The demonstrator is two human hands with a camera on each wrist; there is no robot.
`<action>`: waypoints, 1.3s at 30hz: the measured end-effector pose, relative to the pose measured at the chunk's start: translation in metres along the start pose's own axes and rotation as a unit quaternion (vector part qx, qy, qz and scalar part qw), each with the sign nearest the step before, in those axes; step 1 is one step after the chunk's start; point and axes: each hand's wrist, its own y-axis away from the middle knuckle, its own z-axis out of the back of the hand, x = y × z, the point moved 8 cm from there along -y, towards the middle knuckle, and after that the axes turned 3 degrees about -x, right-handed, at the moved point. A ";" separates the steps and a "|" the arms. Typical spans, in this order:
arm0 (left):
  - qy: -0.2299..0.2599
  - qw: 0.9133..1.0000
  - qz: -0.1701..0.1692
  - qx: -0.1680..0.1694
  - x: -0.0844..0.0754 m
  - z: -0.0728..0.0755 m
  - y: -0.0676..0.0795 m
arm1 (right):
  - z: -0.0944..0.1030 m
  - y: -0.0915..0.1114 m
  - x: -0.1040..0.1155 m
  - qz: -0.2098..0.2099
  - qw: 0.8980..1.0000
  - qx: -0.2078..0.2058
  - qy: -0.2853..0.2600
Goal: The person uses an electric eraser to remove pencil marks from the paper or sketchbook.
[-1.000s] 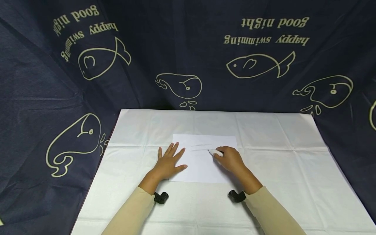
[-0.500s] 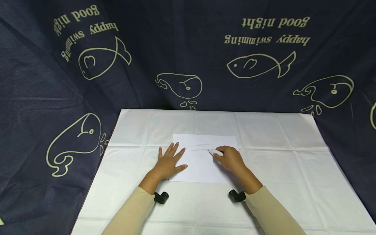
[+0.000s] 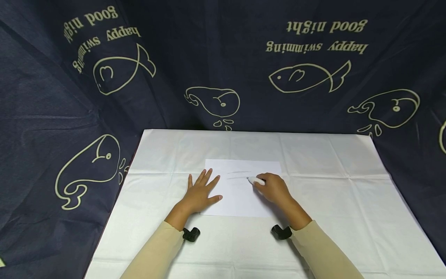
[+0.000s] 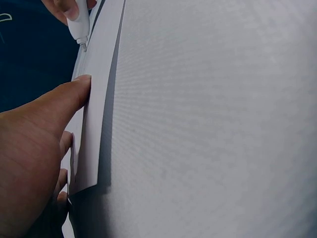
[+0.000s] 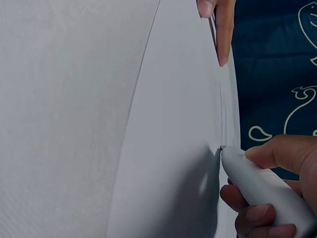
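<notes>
A white sheet of paper [image 3: 237, 201] lies on the cloth-covered table. My left hand [image 3: 198, 197] rests on the sheet's left side with fingers spread; in the left wrist view its thumb [image 4: 74, 96] lies along the near part of the paper. On the right half, my right hand [image 3: 275, 190] grips a white correction pen [image 5: 265, 186] with a squat body and small metal tip. That tip meets the paper at the right end of the lower of two faint, roughly level streaks [image 3: 238, 172]. Part of the pen's body is hidden in the palm.
A white cloth [image 3: 327, 201] with fold creases covers the table. Beyond its far edge hangs a dark blue curtain [image 3: 251, 77] printed with fish, whales and lettering. Black wrist cameras [image 3: 191, 235] sit at both beige sleeves [image 3: 324, 252].
</notes>
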 end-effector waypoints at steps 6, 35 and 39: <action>-0.005 1.000 0.002 0.004 0.001 0.000 -0.001 | 0.001 0.000 -0.001 -0.006 1.000 -0.003 0.005; -0.007 1.000 0.003 0.002 0.000 -0.001 0.000 | -0.003 -0.002 -0.001 -0.002 1.000 -0.007 0.006; -0.009 1.000 0.005 0.005 0.001 -0.001 0.000 | -0.006 -0.002 -0.001 0.002 1.000 0.004 0.003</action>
